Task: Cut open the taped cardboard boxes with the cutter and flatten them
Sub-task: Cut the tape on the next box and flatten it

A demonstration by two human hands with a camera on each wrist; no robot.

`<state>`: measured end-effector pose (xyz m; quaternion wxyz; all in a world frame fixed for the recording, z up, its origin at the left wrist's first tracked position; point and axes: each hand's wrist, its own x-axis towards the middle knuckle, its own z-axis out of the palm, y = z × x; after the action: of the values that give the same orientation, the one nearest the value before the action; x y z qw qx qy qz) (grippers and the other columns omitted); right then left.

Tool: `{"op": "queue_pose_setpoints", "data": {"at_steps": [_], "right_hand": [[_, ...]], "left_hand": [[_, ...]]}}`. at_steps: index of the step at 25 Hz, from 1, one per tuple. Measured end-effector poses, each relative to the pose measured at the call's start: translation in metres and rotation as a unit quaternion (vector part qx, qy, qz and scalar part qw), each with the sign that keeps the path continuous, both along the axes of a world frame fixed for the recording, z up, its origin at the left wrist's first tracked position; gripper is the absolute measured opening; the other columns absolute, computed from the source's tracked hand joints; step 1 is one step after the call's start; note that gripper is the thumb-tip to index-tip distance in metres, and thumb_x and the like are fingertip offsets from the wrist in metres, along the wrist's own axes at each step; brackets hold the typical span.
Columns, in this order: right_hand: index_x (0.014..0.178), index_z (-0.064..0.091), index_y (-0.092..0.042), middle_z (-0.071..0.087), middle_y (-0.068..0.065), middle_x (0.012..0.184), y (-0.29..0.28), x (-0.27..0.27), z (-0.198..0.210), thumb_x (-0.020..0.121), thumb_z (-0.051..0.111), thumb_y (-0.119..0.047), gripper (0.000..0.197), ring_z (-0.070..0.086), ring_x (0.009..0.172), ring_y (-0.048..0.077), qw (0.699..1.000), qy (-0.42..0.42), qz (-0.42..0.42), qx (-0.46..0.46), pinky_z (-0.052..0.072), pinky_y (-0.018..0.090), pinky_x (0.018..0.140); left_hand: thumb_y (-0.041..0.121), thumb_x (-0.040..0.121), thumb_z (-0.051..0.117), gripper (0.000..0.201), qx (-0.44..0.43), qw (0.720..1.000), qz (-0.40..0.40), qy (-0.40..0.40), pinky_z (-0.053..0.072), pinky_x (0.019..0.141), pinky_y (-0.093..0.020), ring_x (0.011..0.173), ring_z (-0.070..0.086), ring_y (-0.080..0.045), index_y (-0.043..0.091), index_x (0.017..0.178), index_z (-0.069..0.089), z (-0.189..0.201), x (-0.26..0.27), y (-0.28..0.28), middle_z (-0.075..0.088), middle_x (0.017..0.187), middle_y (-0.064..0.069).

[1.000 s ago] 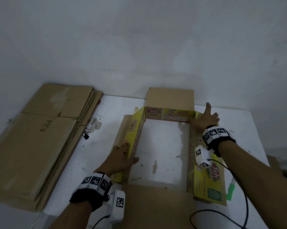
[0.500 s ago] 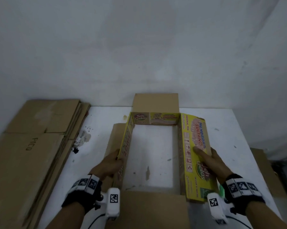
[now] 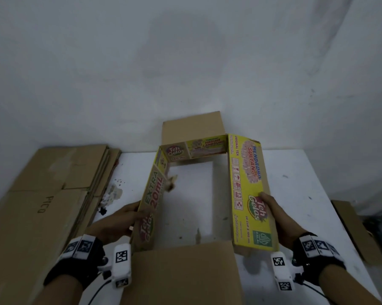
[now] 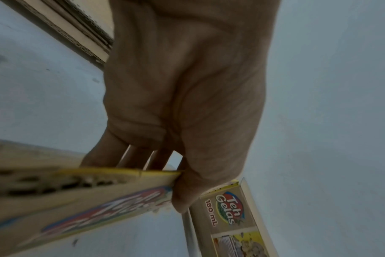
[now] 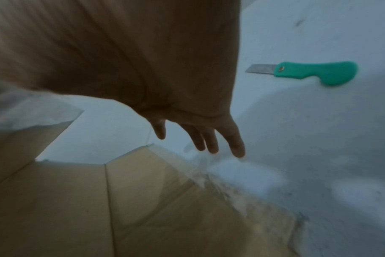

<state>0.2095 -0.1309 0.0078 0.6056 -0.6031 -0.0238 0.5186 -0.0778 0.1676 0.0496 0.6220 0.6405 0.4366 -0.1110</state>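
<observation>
A yellow printed "Teh Gelas" cardboard box (image 3: 249, 194), open at both ends, hangs tilted above the white table (image 3: 306, 183). My left hand (image 3: 119, 221) grips its left wall (image 4: 77, 200), thumb inside and fingers outside. My right hand (image 3: 280, 216) holds the right wall near its close end, thumb on the printed face; the fingers (image 5: 211, 146) stretch straight behind it. A brown flap (image 3: 181, 271) sticks out toward me, another (image 3: 192, 128) rises at the far end. The green-handled cutter (image 5: 314, 73) lies on the table right of my right hand, blade out.
A stack of flattened brown boxes (image 3: 42, 194) fills the table's left side. A cardboard piece (image 3: 351, 227) sits beyond the table's right edge. A grey wall stands close behind the table. Torn paper scraps (image 3: 113, 192) lie beside the stack.
My right hand came back from the far corner to the near end of the right wall. Both hands took hold of the walls and lifted the box, its right wall tipping inward.
</observation>
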Motion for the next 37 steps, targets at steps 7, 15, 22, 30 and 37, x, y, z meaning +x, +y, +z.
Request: {"op": "queue_pose_setpoints", "data": {"at_steps": [7,15,22,30,37], "right_hand": [[0.132,0.06,-0.015,0.068,0.02,0.122,0.011,-0.018,0.071,0.046,0.092,-0.055,0.1,0.071,0.099,0.038,0.983,0.032,-0.028,0.179,0.061,0.048,0.074],[0.121,0.061,-0.011,0.072,0.011,0.112,0.08,-0.043,0.165,0.089,0.064,-0.048,0.048,0.07,0.103,0.027,0.952,-0.229,-0.067,0.192,0.055,0.046,0.084],[0.107,0.056,-0.027,0.062,-0.006,0.094,0.147,-0.067,0.151,0.076,0.062,-0.067,0.051,0.064,0.095,0.018,0.96,-0.247,-0.062,0.115,0.053,0.05,0.095],[0.131,0.041,-0.022,0.06,0.0,0.119,0.165,-0.067,0.132,0.07,0.062,-0.08,0.087,0.062,0.107,0.018,0.965,-0.252,-0.013,0.068,0.053,0.044,0.097],[0.142,0.034,-0.025,0.055,0.005,0.131,0.186,-0.073,0.113,0.09,0.056,-0.064,0.069,0.06,0.11,0.023,0.963,-0.263,0.051,0.025,0.056,0.04,0.086]], "left_hand": [[0.011,0.101,0.049,0.035,-0.129,0.99,0.006,-0.058,0.054,0.097,-0.049,0.117,0.064,-0.032,0.015,0.135,0.054,0.012,-0.009,-0.004,0.067,0.128,-0.01],[0.023,0.06,0.096,0.088,-0.218,0.973,-0.061,-0.054,0.057,0.085,-0.042,0.107,0.068,-0.036,0.014,0.136,0.05,0.0,-0.016,-0.023,0.069,0.122,-0.016],[-0.007,0.096,0.042,0.036,-0.188,0.981,-0.003,-0.047,0.057,0.06,-0.03,0.07,0.073,-0.021,0.013,0.123,0.054,0.004,-0.013,-0.059,0.075,0.08,-0.009],[0.039,0.098,0.048,0.053,-0.172,0.961,0.209,-0.06,0.057,0.07,-0.04,0.083,0.071,-0.036,-0.005,0.125,0.06,-0.022,-0.033,-0.078,0.073,0.094,-0.023],[0.089,0.053,0.07,0.113,0.13,0.982,0.039,0.129,0.049,0.101,-0.049,0.123,0.054,-0.03,0.045,0.146,0.024,-0.046,-0.049,-0.054,0.048,0.143,-0.008]]}}
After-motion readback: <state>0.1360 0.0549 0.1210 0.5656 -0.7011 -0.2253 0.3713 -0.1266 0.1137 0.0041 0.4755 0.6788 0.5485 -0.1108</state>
